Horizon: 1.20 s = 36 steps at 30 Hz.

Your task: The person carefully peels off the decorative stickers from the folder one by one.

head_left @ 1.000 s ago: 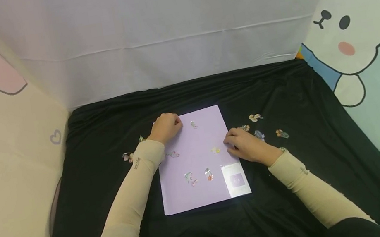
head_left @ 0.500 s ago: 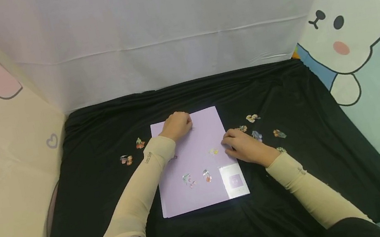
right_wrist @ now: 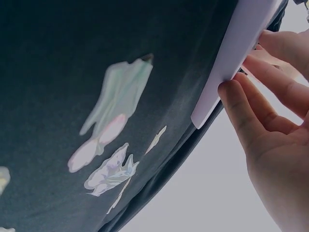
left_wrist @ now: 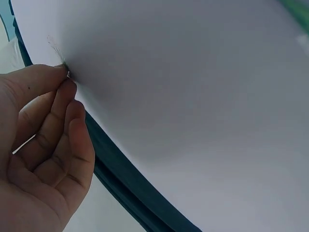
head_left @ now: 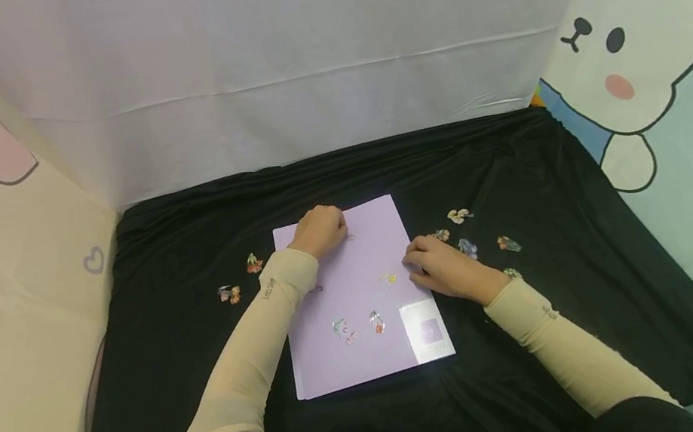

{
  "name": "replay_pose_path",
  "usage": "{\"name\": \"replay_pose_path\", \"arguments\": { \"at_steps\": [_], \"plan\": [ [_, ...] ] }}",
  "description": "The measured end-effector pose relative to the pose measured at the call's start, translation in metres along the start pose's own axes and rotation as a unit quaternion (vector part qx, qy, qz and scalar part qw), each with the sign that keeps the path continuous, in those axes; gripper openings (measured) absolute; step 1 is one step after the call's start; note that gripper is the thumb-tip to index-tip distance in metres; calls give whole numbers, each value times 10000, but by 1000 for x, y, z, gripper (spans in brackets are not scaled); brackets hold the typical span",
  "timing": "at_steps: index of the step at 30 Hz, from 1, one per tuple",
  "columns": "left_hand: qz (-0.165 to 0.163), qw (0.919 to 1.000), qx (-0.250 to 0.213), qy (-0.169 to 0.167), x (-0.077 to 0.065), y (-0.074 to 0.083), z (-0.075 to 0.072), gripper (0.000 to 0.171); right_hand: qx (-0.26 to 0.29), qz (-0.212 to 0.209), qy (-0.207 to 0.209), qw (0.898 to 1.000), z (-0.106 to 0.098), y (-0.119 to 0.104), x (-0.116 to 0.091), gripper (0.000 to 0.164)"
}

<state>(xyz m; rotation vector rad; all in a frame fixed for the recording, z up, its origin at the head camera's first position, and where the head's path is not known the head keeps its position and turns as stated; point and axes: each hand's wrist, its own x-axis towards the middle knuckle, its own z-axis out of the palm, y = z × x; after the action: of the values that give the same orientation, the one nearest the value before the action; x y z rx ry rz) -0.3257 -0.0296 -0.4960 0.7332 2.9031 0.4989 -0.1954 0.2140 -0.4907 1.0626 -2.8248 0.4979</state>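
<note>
A purple folder or booklet (head_left: 363, 354) lies on the black cloth, with several flower stickers on its face. My left hand (head_left: 319, 231) is over its upper part. In the left wrist view, thumb and forefinger of that hand (left_wrist: 46, 130) pinch the end of a small, faint flower sticker (left_wrist: 54, 44); the rest of the sticker lies against the page. My right hand (head_left: 445, 268) rests at the folder's right edge. Seen from the right wrist, the extended fingers (right_wrist: 236, 99) touch that edge of the folder (right_wrist: 212, 96).
Loose flower cutouts lie right of the folder, among them a white one (head_left: 459, 215), a blue one (head_left: 468, 249) and an orange one (head_left: 509, 244). Two more, a red one (head_left: 254, 263) and a pinkish one (head_left: 230, 294), lie to the left. A pale curtain (head_left: 327, 97) hangs behind the cloth.
My left hand has moved right from the folder's upper left to the sticker near the top, covering most of it. My right hand has stayed at the edge.
</note>
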Motion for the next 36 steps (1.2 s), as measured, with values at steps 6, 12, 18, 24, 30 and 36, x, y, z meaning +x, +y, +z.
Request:
{"name": "replay_pose_path", "arguments": {
  "at_steps": [6,12,18,24,30,36],
  "plan": [
    [76,9998,117,-158,3,1,1,16,-32,-26,35,10000,1,0,0,24],
    [51,9985,258,-474,7,-1,3,15,-37,0,11,10000,1,0,0,25],
    [80,9979,167,-617,11,-9,15,17,-23,35,9,10000,2,1,0,25],
    [76,9986,-111,-504,4,-9,7,16,-8,57,-34,10000,2,2,0,25],
    [-239,9974,-617,-267,-10,-27,-12,17,-6,67,-46,10000,1,0,1,25],
    [-994,9896,-971,-377,-38,-60,-40,19,48,48,-14,10000,1,-2,1,25]
  ]
}}
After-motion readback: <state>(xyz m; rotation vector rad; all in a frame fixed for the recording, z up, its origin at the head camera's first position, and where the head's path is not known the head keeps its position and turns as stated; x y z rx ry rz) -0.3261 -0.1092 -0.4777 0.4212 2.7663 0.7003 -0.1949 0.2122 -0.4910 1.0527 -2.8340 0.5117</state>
